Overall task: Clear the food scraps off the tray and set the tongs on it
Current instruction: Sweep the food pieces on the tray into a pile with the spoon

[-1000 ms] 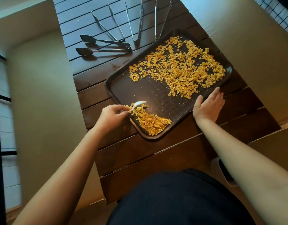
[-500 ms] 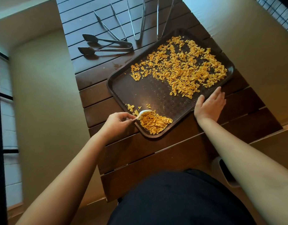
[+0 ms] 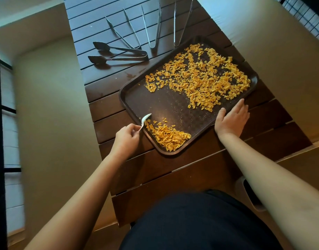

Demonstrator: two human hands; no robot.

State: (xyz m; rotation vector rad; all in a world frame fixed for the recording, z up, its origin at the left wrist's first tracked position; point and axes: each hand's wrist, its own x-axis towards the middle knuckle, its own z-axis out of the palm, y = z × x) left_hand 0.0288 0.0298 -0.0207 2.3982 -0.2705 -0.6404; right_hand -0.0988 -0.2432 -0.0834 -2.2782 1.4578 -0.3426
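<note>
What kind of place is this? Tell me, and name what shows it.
Probably a cafe or canteen seating spot, though that is a guess: a dark slatted wooden table, a brown serving tray strewn with food scraps, and four metal tongs laid out beside it.

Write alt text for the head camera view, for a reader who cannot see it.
A person's left hand holds a white spoon beside heaped orange food scraps in a dark tray, and the right hand rests on its edge. Four tongs lie on the slatted table beyond.
</note>
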